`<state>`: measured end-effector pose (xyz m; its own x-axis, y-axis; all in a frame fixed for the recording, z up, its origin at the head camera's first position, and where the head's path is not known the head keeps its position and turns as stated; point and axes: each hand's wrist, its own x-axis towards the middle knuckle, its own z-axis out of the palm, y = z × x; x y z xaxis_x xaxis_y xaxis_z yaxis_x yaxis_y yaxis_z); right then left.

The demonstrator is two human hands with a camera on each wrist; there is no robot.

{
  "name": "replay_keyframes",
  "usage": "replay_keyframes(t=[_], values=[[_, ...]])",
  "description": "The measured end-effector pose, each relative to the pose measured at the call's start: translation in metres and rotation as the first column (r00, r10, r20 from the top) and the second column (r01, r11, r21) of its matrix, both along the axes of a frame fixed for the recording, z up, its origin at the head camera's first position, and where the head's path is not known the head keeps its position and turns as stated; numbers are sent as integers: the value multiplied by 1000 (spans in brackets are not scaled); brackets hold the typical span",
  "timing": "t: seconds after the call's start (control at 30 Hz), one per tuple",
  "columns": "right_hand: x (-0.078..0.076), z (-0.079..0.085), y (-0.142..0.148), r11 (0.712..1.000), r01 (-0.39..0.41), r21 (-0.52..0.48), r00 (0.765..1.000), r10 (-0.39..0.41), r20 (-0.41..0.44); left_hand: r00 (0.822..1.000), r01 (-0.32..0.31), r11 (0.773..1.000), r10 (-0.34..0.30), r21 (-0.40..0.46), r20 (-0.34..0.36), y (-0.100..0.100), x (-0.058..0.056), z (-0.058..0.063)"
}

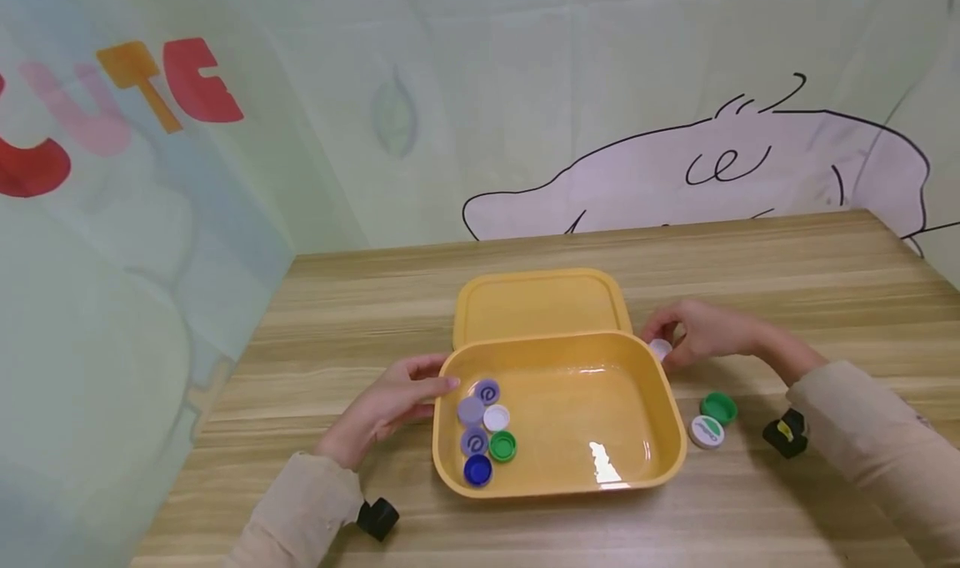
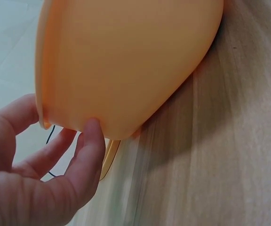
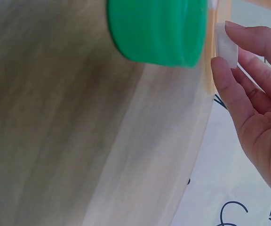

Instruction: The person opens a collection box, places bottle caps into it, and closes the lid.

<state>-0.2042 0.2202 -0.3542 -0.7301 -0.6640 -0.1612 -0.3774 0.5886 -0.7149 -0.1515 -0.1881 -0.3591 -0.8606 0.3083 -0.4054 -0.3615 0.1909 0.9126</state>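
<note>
My left hand [image 1: 386,401] grips the left rim of a yellow plastic box [image 1: 558,491], thumb over the edge and fingers against the outside wall. In the left wrist view those fingers bend round the box's wall [image 2: 126,56]. Inside, at the left end, lie several bottle caps: purple ones, a white one [image 1: 496,418], a green one [image 1: 502,445] and a dark blue one [image 1: 477,469]. Just beyond the box's right rim, my right hand [image 1: 708,332] pinches a white bottle cap [image 3: 227,44] between thumb and fingers.
Behind the box lies a flat yellow lid [image 1: 540,305], partly covered by it. Right of the box, a green cap [image 1: 718,407] and a white cap with a green print [image 1: 707,432] rest on the wooden table [image 1: 360,301]. A printed cloth [image 1: 480,92] hangs behind.
</note>
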Motion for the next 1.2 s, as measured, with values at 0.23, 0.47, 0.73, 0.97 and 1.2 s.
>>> replay_keyframes(t=[0.23, 0.47, 0.73, 0.97, 1.2], values=[[-1, 8, 1, 999, 28, -21, 999, -29, -22, 1000, 1, 1000, -1, 10, -6, -1, -1, -1], [-4, 18, -1, 998, 50, -24, 998, -51, -47, 1000, 8, 999, -8, 32, -8, -1, -2, 0], [-8, 29, -9, 999, 50, -22, 995, -51, -80, 1000, 6, 1000, -5, 29, -9, -1, -2, 0], [-12, 35, -20, 999, 31, -24, 993, -33, -110, 1000, 5, 1000, -4, 30, -8, -2, -2, -1], [-13, 42, -29, 1000, 7, -21, 993, -10, -120, 1000, -4, 1000, 4, 22, -4, -1, -1, -2]])
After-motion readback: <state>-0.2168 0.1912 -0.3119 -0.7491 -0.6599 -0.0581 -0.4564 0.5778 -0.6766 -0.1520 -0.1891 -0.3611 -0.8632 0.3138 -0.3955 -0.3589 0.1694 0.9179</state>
